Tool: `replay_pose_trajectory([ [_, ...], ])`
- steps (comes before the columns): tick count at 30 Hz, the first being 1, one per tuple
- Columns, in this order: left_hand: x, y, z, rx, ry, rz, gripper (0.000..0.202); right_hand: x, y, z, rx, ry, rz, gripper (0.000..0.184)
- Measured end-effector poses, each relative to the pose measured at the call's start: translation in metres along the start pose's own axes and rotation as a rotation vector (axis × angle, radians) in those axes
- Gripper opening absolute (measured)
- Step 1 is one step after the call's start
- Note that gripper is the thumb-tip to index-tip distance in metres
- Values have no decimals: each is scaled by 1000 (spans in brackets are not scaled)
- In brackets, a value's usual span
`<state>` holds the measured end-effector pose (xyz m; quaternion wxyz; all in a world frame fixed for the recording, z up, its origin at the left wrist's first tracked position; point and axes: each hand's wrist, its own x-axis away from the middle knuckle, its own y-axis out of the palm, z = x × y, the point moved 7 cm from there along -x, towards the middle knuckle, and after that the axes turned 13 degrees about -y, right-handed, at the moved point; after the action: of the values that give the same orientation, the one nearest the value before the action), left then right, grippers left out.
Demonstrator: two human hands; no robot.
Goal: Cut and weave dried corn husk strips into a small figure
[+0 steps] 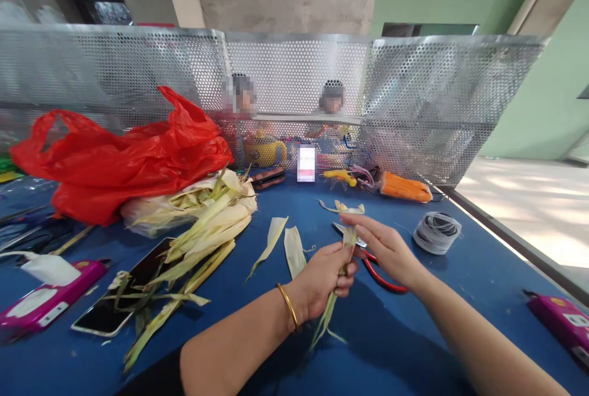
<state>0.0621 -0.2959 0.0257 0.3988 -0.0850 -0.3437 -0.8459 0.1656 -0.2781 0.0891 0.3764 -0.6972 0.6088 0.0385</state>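
Note:
My left hand (324, 279), with a gold bangle on the wrist, is closed round a thin bundle of corn husk strips (332, 304) that trails down toward me. My right hand (386, 245) pinches the top end of the same husk bundle between thumb and fingers. Red-handled scissors (377, 270) lie on the blue table (414, 334) just under my right hand. Two loose husk leaves (294, 248) lie left of my hands.
A heap of corn husks (207, 212) and a red plastic bag (119, 156) sit at the left, with a phone (124, 298) and a pink device (46, 298). A coil of wire (436, 231), an orange tool (405, 187) and a perforated metal screen (294, 77) stand beyond. Two people sit behind the screen.

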Motion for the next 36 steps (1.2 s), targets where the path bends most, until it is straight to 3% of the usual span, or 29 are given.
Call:
replay_pose_trajectory([
  [3, -1, -14, 6, 92, -6, 114, 28, -15, -34, 30, 335, 130, 135, 35],
  [4, -1, -20, 8, 123, -5, 158, 24, -20, -44, 48, 503, 265, 102, 34],
  [6, -2, -30, 11, 171, -3, 221, 17, -33, -57, 78, 613, 383, 81, 27],
  [10, -3, -40, 14, 233, 0, 260, 17, -50, -57, 125, 715, 525, 46, 11],
  [14, -2, -46, 17, 230, 13, 282, 17, -58, -45, 136, 726, 487, 74, 9],
  [17, 0, -52, 26, 204, 75, 335, 15, -64, -47, 121, 681, 371, 130, 12],
  [21, 9, -64, 47, 142, 260, 503, 15, -64, -50, 79, 526, 181, 155, 13],
  [24, 15, -63, 56, 79, 345, 547, 16, -55, -30, 36, 218, -4, 109, 25],
  [26, 15, -52, 54, 61, 321, 468, 16, -44, -12, 9, 64, -102, 89, 23],
  [29, 11, -28, 39, 115, 170, 271, 12, -24, 7, -21, 311, -174, 95, 12],
  [31, 10, -18, 27, 156, 82, 215, 9, -13, 18, -35, 512, -261, 69, 10],
  [36, 11, -21, 19, 134, 95, 316, 13, -3, 26, -41, 636, -380, 27, 7],
])
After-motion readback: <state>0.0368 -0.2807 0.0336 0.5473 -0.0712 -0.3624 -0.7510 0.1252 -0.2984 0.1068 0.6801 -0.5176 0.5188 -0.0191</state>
